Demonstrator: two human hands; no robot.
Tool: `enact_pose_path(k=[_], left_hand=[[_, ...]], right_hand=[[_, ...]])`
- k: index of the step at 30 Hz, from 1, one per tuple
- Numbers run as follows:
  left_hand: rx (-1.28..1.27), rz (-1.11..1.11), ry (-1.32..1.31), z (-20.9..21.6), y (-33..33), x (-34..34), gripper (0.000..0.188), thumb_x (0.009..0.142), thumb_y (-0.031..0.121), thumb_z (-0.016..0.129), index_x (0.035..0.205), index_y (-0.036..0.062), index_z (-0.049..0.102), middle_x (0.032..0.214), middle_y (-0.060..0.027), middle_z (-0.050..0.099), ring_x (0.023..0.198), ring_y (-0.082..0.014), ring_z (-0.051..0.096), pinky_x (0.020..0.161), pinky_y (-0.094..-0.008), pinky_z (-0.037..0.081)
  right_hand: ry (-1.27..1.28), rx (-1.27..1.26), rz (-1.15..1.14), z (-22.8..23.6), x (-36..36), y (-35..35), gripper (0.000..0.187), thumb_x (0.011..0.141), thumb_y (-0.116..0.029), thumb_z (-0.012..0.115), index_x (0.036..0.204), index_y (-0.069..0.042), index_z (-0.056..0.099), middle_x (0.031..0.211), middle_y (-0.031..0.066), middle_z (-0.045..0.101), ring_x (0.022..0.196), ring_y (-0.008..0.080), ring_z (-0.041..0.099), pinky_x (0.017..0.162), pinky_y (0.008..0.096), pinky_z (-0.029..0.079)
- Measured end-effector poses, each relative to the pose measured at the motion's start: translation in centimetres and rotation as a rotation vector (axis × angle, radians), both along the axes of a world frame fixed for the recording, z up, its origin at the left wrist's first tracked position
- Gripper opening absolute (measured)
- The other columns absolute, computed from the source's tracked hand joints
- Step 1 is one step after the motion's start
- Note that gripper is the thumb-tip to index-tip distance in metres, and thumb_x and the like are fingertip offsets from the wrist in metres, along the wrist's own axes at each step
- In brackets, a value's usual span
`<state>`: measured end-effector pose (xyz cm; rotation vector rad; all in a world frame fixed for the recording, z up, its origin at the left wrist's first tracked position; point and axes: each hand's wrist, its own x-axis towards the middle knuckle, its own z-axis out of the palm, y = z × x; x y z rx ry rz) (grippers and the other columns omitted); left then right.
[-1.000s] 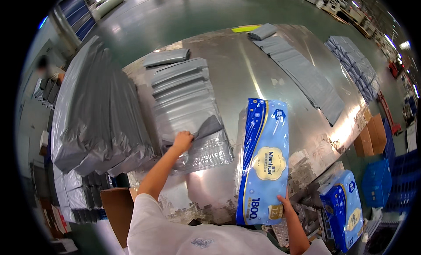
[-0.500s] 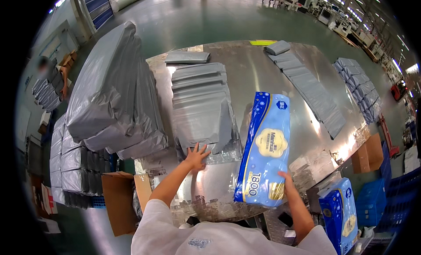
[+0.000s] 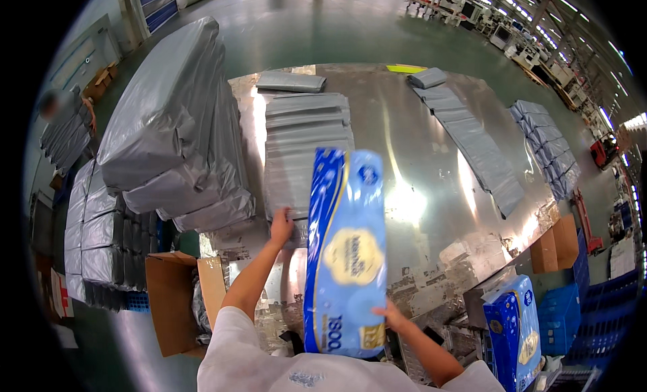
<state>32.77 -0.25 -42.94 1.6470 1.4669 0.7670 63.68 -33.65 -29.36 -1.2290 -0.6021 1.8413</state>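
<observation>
1. Blue film-wrapped tissue pack [image 3: 346,254] is filling the lower centre of the frame, its long axis running up the frame.
2. The right hand [image 3: 391,316] is gripping the pack's lower right edge.
3. The left hand [image 3: 282,225] is lying nearer the stack of grey plastic mailing bags [image 3: 300,156], at its lower left; this stack is extending from behind the pack toward the upper left.
4. The pack is covering the stack's lower right; blur is obscuring the left fingers, so whether they are pinching anything I cannot tell.

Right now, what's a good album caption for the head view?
Right hand holding a blue pack, left hand by grey bags.
</observation>
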Motion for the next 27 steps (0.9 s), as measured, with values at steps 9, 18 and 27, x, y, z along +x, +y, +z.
enact_pose_path(k=[9, 18, 27], left_hand=[[0.405, -0.139, 0.196, 5.5, 4.2, -1.5, 0.041, 0.073, 0.000, 0.056, 0.114, 0.0038, 0.049, 0.115, -0.0200, 0.050, 0.108, -0.0289, 0.048, 0.092, -0.0368, 0.038], [0.133, -0.410, -0.041, 4.5, -1.6, -1.6, 0.033, 0.071, 0.001, 0.062, 0.103, 0.0039, 0.054, 0.103, -0.0080, 0.057, 0.098, -0.0197, 0.052, 0.089, -0.0330, 0.039], [0.336, 0.095, 0.341, 7.8, 1.0, 1.2, 0.028, 0.065, 0.001, 0.058, 0.089, 0.0076, 0.045, 0.082, -0.0136, 0.056, 0.081, -0.0340, 0.054, 0.069, -0.0436, 0.040]], right_hand=[[-0.571, 0.314, 1.096, -3.2, 3.9, 0.8, 0.053, 0.083, -0.044, 0.053, 0.124, -0.011, 0.045, 0.120, 0.0135, 0.051, 0.108, 0.0249, 0.049, 0.091, 0.0356, 0.039], [-1.756, 1.109, 0.592, -6.5, 1.9, 31.3, 0.022, 0.072, -0.011, 0.055, 0.092, -0.004, 0.052, 0.096, 0.0143, 0.052, 0.090, 0.0301, 0.051, 0.075, 0.0379, 0.044], [-1.132, 0.612, -0.097, -3.7, 0.8, 31.2, 0.011, 0.080, -0.010, 0.054, 0.086, -0.001, 0.050, 0.076, 0.0146, 0.058, 0.074, 0.0321, 0.057, 0.064, 0.0377, 0.044]])
